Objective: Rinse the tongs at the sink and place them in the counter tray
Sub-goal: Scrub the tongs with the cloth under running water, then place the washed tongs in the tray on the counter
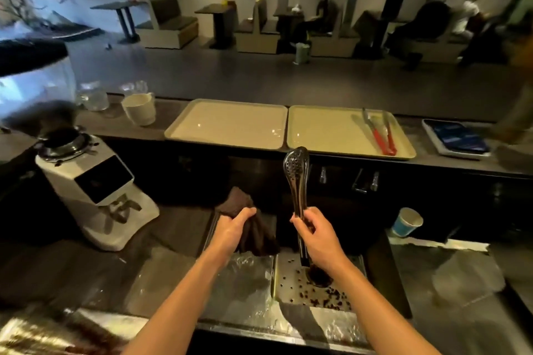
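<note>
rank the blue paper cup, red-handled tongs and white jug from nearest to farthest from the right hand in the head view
From the right hand:
1. blue paper cup, close by on its right.
2. red-handled tongs, ahead and to the right, lying in the right tray.
3. white jug, far off to the left at the back.

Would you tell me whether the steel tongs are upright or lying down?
Upright: the right hand grips the steel tongs by the handle, perforated head pointing up.

Two trays (227,124) (326,130) — two tongs (297,179) (380,135) — one cloth (236,199), one grinder (95,190), perhaps two glass jugs (92,98) (132,88).
</note>
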A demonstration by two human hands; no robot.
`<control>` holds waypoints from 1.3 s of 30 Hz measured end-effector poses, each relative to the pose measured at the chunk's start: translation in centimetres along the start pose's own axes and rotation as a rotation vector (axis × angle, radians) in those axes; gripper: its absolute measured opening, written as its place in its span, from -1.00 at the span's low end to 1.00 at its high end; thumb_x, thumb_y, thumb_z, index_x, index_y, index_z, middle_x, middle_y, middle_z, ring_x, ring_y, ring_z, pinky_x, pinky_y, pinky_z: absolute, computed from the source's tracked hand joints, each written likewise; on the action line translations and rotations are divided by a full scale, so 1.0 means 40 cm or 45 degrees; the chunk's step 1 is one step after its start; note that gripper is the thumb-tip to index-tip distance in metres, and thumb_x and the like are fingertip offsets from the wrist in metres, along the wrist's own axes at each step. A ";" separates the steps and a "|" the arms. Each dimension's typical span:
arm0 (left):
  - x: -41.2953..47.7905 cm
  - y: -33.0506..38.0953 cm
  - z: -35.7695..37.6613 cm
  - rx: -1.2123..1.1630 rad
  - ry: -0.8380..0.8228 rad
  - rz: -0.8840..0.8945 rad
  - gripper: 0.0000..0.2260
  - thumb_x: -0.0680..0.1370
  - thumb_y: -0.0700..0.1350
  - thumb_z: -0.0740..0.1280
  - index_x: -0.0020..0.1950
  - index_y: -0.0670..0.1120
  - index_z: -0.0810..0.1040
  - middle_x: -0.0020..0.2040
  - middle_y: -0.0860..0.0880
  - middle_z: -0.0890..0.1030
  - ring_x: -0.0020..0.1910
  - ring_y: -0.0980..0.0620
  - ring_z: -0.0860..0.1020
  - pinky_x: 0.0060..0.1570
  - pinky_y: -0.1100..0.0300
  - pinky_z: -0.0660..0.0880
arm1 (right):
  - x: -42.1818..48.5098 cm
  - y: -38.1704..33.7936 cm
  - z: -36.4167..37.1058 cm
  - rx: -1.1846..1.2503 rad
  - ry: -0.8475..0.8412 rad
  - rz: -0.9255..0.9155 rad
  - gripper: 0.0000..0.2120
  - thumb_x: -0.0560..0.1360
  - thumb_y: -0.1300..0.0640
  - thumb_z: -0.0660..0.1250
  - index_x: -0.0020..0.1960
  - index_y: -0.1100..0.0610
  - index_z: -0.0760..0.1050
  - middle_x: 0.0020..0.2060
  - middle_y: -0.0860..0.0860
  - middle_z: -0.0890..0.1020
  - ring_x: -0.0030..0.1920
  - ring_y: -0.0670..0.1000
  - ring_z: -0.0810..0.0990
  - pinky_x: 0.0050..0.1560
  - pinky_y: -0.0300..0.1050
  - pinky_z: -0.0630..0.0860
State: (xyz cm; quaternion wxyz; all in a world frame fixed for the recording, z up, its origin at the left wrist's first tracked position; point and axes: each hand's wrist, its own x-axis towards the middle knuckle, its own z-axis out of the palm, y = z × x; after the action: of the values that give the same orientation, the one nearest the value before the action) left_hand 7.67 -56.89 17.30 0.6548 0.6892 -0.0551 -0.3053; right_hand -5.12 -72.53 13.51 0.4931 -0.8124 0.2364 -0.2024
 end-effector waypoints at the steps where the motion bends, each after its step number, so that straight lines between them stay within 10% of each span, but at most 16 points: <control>1: 0.012 0.006 0.037 -0.009 -0.004 -0.005 -0.89 0.54 -0.10 0.39 -0.03 -0.13 0.62 -0.15 -0.03 0.68 -0.12 0.06 0.65 -0.28 0.34 0.51 | 0.014 0.014 -0.024 -0.008 0.002 -0.003 -0.91 0.62 0.07 0.30 0.00 0.00 0.58 -0.09 -0.07 0.50 -0.08 -0.14 0.55 -0.03 -0.31 0.45; 8: 0.141 0.071 0.260 -0.054 -0.081 0.006 -0.94 0.55 -0.17 0.36 -0.06 -0.12 0.62 -0.11 -0.12 0.69 -0.09 -0.03 0.66 -0.03 0.13 0.55 | 0.141 0.084 -0.196 -0.033 0.050 -0.051 -0.88 0.63 0.07 0.28 -0.05 0.02 0.56 -0.10 -0.06 0.48 -0.08 -0.09 0.54 -0.06 -0.36 0.41; 15: 0.243 0.170 0.397 -0.029 -0.149 0.077 -0.91 0.57 -0.20 0.34 -0.12 -0.13 0.60 -0.27 -0.05 0.69 -0.29 0.10 0.67 -0.20 0.23 0.56 | 0.303 0.086 -0.341 -0.270 0.192 -0.143 -0.86 0.64 0.01 0.23 -0.11 -0.09 0.40 -0.16 -0.11 0.44 -0.16 -0.12 0.48 -0.16 -0.28 0.35; 21: 0.322 0.245 0.457 0.017 -0.216 0.087 -0.86 0.53 -0.09 0.39 0.00 -0.13 0.61 -0.05 -0.17 0.68 0.06 -0.16 0.64 0.18 -0.08 0.52 | 0.472 0.024 -0.419 -0.512 0.299 0.096 -0.81 0.64 -0.01 0.16 0.05 0.07 0.47 0.06 0.01 0.45 -0.10 -0.02 0.47 -0.09 -0.09 0.40; 39: 0.398 0.261 0.505 0.044 -0.299 0.021 -0.90 0.56 -0.10 0.37 -0.01 -0.12 0.58 -0.07 -0.15 0.65 -0.02 -0.11 0.63 0.09 -0.02 0.55 | 0.727 0.039 -0.399 -1.359 0.148 0.370 -0.64 0.65 0.05 0.10 0.33 0.19 0.46 0.31 0.24 0.46 0.20 0.16 0.53 0.09 -0.03 0.53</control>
State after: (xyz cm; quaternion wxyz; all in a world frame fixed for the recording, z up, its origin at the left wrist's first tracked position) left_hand 13.96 -83.44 22.39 0.6344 0.6593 -0.1424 -0.3776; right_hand 9.05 -101.39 21.79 0.0224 -0.8959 0.4427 -0.0289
